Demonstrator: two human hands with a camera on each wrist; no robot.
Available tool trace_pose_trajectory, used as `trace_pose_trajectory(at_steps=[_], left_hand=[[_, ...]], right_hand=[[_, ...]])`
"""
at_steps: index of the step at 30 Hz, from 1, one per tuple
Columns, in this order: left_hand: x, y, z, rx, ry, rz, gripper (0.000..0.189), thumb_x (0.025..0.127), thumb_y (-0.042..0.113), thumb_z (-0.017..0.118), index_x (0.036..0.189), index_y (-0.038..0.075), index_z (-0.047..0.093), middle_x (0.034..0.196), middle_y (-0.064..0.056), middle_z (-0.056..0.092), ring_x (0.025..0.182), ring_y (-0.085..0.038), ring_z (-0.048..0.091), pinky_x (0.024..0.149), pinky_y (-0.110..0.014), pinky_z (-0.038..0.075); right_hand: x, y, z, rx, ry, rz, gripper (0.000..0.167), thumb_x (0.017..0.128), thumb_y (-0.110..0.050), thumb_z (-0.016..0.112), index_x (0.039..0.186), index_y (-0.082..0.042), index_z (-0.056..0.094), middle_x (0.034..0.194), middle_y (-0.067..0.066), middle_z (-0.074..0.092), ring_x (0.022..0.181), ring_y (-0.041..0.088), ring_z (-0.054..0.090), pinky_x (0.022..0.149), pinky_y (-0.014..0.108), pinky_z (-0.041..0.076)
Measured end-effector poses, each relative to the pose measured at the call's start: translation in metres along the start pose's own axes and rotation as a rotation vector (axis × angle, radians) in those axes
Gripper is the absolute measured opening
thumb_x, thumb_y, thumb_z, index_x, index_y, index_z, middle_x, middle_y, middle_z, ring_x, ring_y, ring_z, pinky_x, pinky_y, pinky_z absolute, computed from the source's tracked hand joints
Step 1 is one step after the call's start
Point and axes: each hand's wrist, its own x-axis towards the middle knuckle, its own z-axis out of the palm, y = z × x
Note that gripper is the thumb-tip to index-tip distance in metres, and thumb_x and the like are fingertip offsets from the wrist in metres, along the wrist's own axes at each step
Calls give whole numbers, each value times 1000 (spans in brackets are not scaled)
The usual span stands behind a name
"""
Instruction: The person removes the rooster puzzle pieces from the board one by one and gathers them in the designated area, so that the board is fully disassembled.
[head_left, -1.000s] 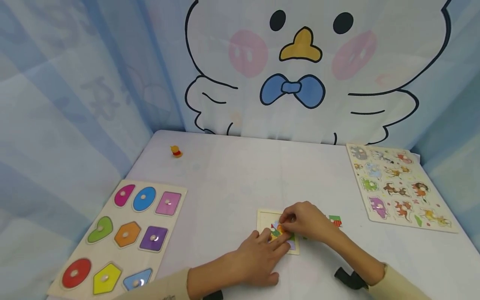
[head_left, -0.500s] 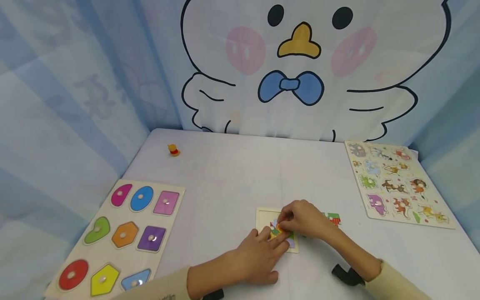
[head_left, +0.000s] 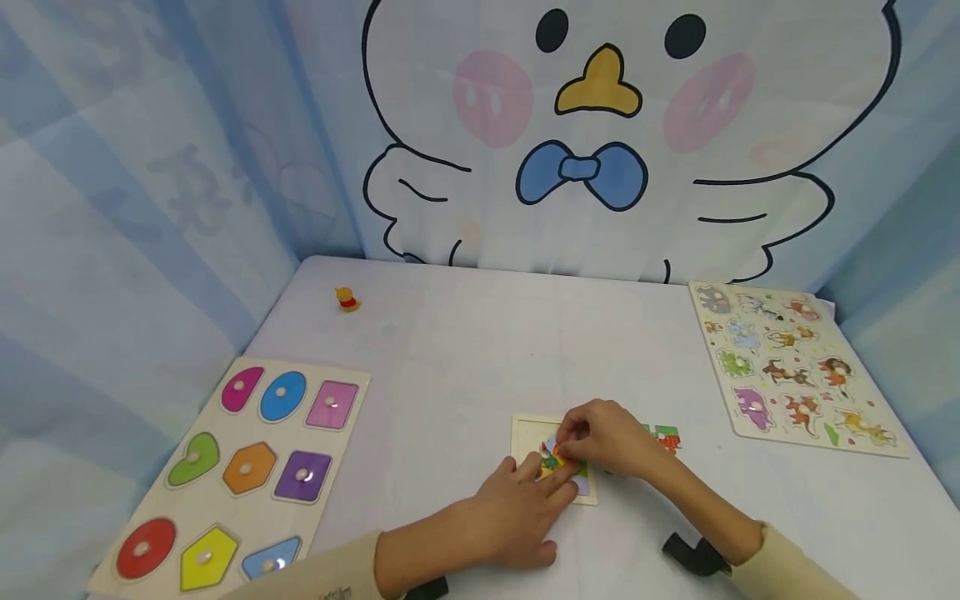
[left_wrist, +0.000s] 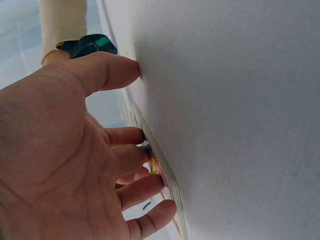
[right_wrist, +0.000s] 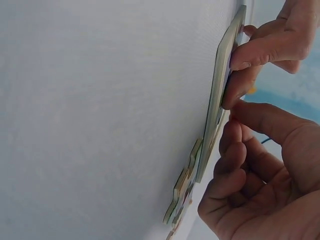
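Observation:
A small wooden jigsaw tray (head_left: 528,428) lies before me on the white table, with colourful pieces in its lower part. My left hand (head_left: 513,518) rests over its near side, fingers extended; in the left wrist view the fingertips (left_wrist: 167,207) press on the tray and pieces while the thumb stays apart. From the right, my right hand (head_left: 609,443) reaches over the tray. Its thumb and index finger meet in a pinch (right_wrist: 233,111) on a jigsaw piece, mostly hidden by the fingers, at the left fingertips. An orange bit shows there in the head view.
Loose jigsaw pieces (right_wrist: 182,187) lie just right of the tray, partly behind the right wrist; one is red and green (head_left: 667,437). A knobbed shape board (head_left: 255,442) is at left, an animal board (head_left: 798,375) at right. A small yellow-and-red figure (head_left: 347,300) stands far left.
The head view has shifted slightly since a second ago. Both hands keep nearly the same place and pose over the tray.

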Motion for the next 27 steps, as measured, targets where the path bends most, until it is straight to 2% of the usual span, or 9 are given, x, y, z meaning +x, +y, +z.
trace_pose_trajectory(at_steps=[8, 17, 22, 27], left_hand=[[1, 0, 0, -7, -25, 0, 57, 89, 59, 56, 133, 26, 43, 159, 12, 26, 113, -18, 37, 79, -36, 41], [1, -1, 2, -24, -24, 2, 57, 89, 59, 56, 134, 26, 42, 159, 12, 26, 115, -18, 37, 81, -37, 41], [1, -1, 2, -16, -22, -4, 58, 89, 59, 56, 135, 27, 42, 159, 12, 25, 112, -17, 37, 78, -35, 39], [1, 1, 1, -12, -3, -14, 58, 88, 59, 58, 133, 27, 42, 160, 11, 25, 106, -16, 37, 71, -32, 35]], right_hand=[[-1, 4, -1, 105, -34, 20, 11, 84, -4, 68, 80, -14, 69, 71, -8, 63, 61, 11, 54, 55, 25, 44], [-2, 2, -2, 132, -53, 11, 11, 85, -3, 66, 82, -13, 67, 72, -7, 62, 64, 12, 56, 59, 26, 47], [-3, 2, -3, 170, -29, 22, 8, 86, -5, 68, 83, -12, 68, 72, -4, 63, 63, 13, 58, 58, 26, 47], [-8, 4, -19, 203, 32, 55, 4, 87, -14, 73, 86, -12, 70, 73, -1, 64, 63, 16, 58, 56, 27, 47]])
